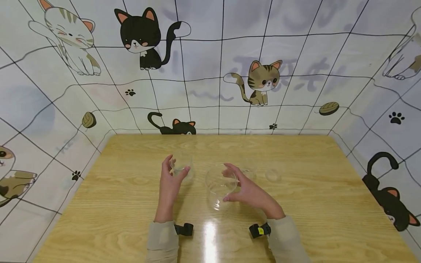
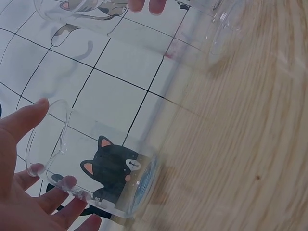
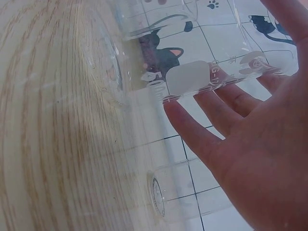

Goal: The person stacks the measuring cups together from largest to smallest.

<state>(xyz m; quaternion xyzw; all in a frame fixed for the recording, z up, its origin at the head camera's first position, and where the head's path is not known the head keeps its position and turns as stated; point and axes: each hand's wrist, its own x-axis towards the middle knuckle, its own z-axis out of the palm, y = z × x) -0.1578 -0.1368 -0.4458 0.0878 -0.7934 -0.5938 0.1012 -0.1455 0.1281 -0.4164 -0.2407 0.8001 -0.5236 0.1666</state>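
My left hand (image 1: 171, 182) holds a small clear glass beaker (image 1: 182, 163), thumb on one side and fingers on the other. In the left wrist view the thumb lies by the rim of this beaker (image 2: 103, 159). To its right, my right hand (image 1: 248, 190) grips a larger clear glass beaker (image 1: 217, 187) from the right side, with thumb and fingers spread around it. White printed marks and a white patch (image 3: 187, 78) show on the larger beaker in the right wrist view. Whether the small beaker's base touches the table is hard to tell.
Two more small clear glass vessels, one nearer (image 1: 249, 173) and one farther right (image 1: 272, 175), stand behind and right of my right hand. The wooden table (image 1: 131, 204) meets a wall covering (image 1: 210, 91) with printed cats at its back and sides.
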